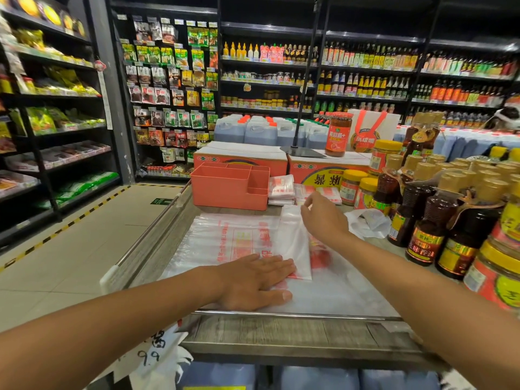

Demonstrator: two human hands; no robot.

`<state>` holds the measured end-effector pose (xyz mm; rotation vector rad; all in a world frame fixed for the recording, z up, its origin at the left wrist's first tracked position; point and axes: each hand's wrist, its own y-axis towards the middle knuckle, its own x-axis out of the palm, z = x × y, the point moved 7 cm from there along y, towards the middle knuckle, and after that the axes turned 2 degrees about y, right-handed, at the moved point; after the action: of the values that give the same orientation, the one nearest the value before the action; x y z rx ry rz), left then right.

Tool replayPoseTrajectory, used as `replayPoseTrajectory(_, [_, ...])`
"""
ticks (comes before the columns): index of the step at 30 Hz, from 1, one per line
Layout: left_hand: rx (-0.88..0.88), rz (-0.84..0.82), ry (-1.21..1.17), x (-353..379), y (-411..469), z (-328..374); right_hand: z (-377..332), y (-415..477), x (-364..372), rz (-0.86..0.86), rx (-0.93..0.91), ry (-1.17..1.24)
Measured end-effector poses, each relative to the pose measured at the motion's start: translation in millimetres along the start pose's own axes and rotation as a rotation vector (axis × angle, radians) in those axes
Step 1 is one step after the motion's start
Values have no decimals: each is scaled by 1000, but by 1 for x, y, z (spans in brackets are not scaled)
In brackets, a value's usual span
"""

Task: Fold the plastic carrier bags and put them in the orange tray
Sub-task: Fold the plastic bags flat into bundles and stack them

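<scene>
Carrier bag [225, 240], centre, part-folded: left hand [253, 280] spread flat on it, right hand [323, 216] curled at flap, pinch unclear; folded bags [281, 190] beside orange tray [225, 194], none visibly inside.

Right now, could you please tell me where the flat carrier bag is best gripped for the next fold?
Probably its far-left corner, pinched from the left: the carrier bag lies flat and free there, while the left hand pins the near edge and the right flap is already folded over.

Sauce bottles [439, 220] hem the right, the orange tray [225, 192] the back; the left side is free.
</scene>
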<state>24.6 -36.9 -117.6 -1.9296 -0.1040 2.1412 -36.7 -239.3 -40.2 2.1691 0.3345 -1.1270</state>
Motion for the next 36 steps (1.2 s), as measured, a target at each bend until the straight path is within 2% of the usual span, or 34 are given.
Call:
replayPoseTrajectory(1, [1,-1,0,0,1,0,-12,-9,-1,-47,-97,35])
replayPoseTrajectory(3, [1,-4,2,1,2,-1,-26,-37,8,-246,-274,56])
replayPoseTrajectory(5, [-1,-7,-6,1,1,0,-23,-68,20,-433,-368,-43])
replayPoseTrajectory(12, [4,-10,-5,1,0,2,10,-89,34,-725,-366,-315])
replayPoseTrajectory(15, [3,7,-13,-1,-1,3,22,-87,39,-789,-382,-357])
replayPoseTrajectory(23, [13,238,-129,-22,-2,0,28,-83,43,-776,-476,-353])
replayPoseTrajectory(27, [-66,151,-47,-37,15,-9,20,-78,34,-722,-557,-409])
replayPoseTrajectory(31, [-89,93,51,-40,40,-14,14,-72,20,-553,-580,-354])
replayPoseTrajectory(34, [-82,96,77,-30,46,-13,17,-67,6,-447,-489,-197])
replayPoseTrajectory(36, [-79,134,63,-27,45,-13,23,-63,2,-441,-428,-134])
